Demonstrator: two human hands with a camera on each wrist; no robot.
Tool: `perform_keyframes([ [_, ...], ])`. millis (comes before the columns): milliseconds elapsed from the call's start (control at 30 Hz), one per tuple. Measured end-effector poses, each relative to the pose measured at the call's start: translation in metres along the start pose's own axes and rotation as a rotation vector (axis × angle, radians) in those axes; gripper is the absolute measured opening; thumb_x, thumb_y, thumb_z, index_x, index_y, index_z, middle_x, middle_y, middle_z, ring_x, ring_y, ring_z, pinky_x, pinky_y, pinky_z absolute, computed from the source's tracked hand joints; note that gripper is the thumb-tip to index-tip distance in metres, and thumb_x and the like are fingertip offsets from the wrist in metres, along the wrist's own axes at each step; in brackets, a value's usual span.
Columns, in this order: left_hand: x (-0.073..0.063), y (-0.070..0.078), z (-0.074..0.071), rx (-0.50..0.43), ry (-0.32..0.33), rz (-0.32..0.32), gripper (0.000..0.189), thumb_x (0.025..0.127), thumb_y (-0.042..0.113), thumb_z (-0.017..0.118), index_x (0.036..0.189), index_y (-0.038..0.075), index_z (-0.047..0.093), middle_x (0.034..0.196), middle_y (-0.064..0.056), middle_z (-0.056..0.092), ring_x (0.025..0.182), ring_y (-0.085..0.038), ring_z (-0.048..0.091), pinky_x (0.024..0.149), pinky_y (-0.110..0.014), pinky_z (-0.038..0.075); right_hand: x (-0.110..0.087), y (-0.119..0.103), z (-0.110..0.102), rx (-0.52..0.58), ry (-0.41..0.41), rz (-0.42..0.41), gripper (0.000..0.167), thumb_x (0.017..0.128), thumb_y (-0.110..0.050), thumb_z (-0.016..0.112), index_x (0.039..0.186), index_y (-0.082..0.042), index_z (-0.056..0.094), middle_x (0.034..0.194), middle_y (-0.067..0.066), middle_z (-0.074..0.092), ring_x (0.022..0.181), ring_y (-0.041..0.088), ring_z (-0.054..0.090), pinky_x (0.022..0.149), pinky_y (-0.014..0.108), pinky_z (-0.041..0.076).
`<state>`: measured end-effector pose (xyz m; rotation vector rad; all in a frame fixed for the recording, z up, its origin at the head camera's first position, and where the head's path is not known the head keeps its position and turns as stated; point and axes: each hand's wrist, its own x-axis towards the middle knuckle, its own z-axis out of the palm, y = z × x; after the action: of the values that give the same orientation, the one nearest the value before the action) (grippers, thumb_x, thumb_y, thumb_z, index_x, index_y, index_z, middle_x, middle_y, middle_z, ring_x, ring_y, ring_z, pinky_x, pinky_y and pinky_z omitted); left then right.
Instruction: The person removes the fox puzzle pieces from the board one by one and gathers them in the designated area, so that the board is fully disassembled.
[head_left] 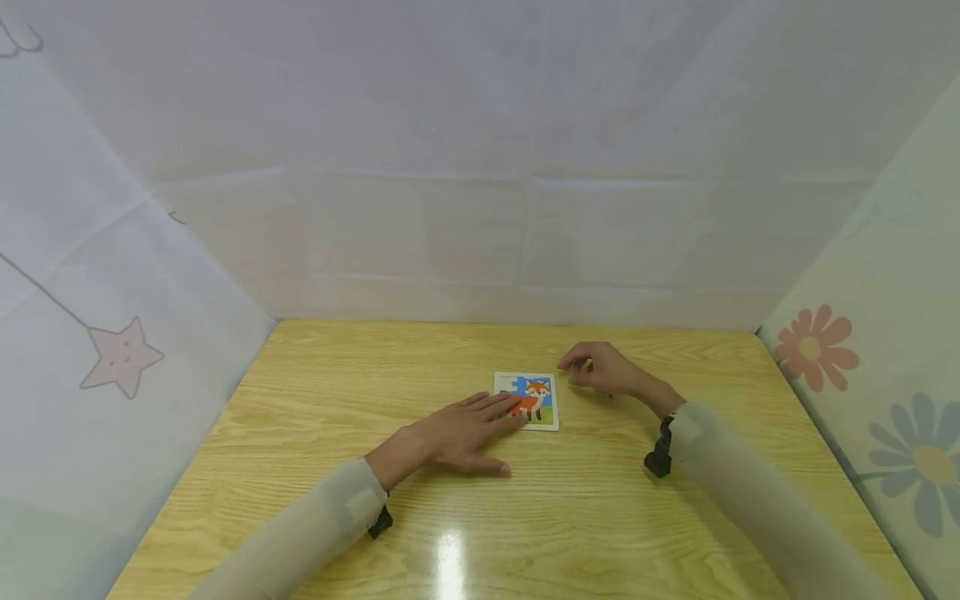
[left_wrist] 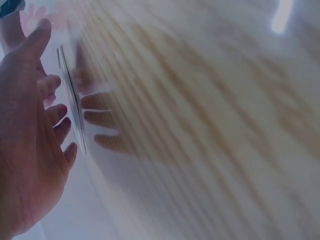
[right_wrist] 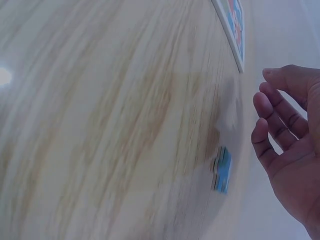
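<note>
A small fox jigsaw puzzle [head_left: 543,400] in a white frame lies on the wooden table, with a pale bare patch at its upper left. My left hand [head_left: 465,432] reaches over its left side, fingers fairly straight and overlapping the picture. The left wrist view shows the puzzle board [left_wrist: 75,105] edge-on beside those fingertips. Just right of the board hovers my right hand [head_left: 603,368], fingers loosely bent. In the right wrist view, nothing shows between the thumb and fingers of the right hand [right_wrist: 292,130]. A blue puzzle piece [right_wrist: 222,170] lies on the table below it.
The wooden table [head_left: 337,375] meets a pale cloth wall [head_left: 420,250] at the back. Printed cloth sides stand left and right, with a pink star [head_left: 122,358] and flowers [head_left: 817,347]. Dark wrist straps [head_left: 660,454] sit at both cuffs.
</note>
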<state>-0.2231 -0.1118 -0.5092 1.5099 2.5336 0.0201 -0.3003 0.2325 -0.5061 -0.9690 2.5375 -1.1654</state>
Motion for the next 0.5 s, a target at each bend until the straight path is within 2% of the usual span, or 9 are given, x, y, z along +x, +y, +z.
perform_keyframes([
  [267, 0.008, 0.001, 0.002, 0.005, -0.009, -0.009, 0.085, 0.105, 0.074, 0.033, 0.172, 0.024, 0.018, 0.179, -0.007, 0.005, 0.165, -0.027, 0.007, 0.133, -0.047, 0.012, 0.018, -0.006, 0.012, -0.006, -0.027, -0.052, 0.025, 0.098, 0.001, 0.071, 0.123, 0.001, 0.075, 0.114, 0.015, 0.074, 0.097, 0.025, 0.070, 0.082, 0.035, 0.060],
  [500, 0.010, 0.003, 0.003, 0.000, -0.020, -0.012, 0.086, 0.104, 0.077, 0.028, 0.172, 0.026, 0.017, 0.179, -0.006, 0.004, 0.165, -0.026, 0.007, 0.133, -0.047, 0.012, 0.031, -0.012, 0.023, 0.007, -0.059, -0.013, 0.027, 0.098, 0.000, 0.072, 0.125, 0.000, 0.074, 0.118, 0.013, 0.074, 0.099, 0.021, 0.069, 0.087, 0.037, 0.060],
])
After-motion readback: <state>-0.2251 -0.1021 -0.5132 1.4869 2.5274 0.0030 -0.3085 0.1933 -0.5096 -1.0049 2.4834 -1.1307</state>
